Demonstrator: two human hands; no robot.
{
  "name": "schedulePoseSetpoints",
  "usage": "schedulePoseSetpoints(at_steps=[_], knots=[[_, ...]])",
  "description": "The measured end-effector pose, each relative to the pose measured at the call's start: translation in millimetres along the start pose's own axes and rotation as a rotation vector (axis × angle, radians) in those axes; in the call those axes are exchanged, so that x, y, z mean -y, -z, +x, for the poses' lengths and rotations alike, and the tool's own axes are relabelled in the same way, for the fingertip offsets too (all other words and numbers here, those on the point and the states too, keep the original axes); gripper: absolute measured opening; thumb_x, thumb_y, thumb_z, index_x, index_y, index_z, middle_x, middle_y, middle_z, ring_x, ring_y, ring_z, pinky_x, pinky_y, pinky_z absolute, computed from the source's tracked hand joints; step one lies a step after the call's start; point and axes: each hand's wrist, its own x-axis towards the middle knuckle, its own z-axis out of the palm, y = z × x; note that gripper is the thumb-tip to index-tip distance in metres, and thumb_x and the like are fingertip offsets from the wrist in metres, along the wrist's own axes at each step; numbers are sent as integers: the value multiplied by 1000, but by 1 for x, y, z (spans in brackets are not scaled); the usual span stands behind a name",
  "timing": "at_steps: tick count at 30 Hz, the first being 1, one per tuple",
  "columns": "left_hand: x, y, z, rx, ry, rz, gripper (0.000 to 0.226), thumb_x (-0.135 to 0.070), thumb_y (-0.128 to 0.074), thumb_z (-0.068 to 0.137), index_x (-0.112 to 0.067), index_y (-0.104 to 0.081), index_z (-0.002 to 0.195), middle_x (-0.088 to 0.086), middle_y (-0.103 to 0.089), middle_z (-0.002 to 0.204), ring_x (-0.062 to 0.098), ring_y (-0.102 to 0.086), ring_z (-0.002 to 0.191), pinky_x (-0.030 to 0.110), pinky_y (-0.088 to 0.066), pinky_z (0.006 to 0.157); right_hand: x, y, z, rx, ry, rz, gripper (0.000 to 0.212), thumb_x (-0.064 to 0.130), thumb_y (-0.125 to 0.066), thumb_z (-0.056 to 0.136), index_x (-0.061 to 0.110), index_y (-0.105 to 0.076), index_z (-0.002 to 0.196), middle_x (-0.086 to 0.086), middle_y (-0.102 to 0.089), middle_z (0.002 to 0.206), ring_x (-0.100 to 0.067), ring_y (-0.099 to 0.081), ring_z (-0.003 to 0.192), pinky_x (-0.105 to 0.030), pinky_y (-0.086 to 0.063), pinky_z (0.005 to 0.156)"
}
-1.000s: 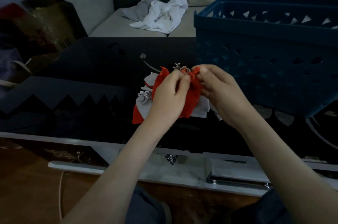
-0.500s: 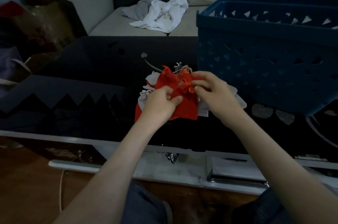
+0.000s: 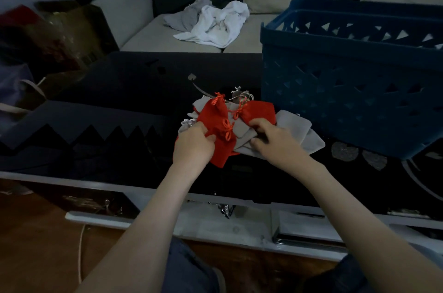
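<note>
On the dark table (image 3: 119, 91), red drawstring pouches (image 3: 217, 113) overlap grey pouches (image 3: 294, 125).

Both bare forearms are stretched from the lower edge of the frame up toward its centre, drawing closer together as they rise. The left hand (image 3: 194, 143), just left of centre, is seen from the back, its fingers curled under and its thumb pressed in a pinch on a red pouch (image 3: 219, 125). The right hand (image 3: 275, 143), just right of centre, is curled likewise, forefinger and thumb closed on grey pouches (image 3: 242, 129). The hands are held near each other, not touching.
</note>
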Motion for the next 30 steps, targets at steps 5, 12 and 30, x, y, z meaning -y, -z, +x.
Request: schedulePoseSetpoints(at_steps=[5,12,30], knots=[[-8,10,0,-53,-39,-304,15,-29,-63,87,-24,-58,73,3,-61,97,22,-58,95,30,-48,77,2,5,3,-254,46,-101,35,-1,-51,86,7,-58,119,-13,-60,102,-28,-53,101,-16,-27,72],[-13,8,6,29,53,-396,13,-49,-57,62,-37,-55,59,3,-58,112,29,-51,112,51,-41,99,12,11,18,-374,49,-391,38,4,-63,76,3,-60,113,-19,-48,101,-36,-43,95,-36,-30,76],[-35,4,12,211,215,-986,27,-12,-62,86,-18,-51,62,9,-62,84,27,-62,90,47,-49,93,31,46,20,-359,-199,920,14,-1,-49,92,10,-56,98,0,-61,79,-7,-60,70,-11,-46,62]])
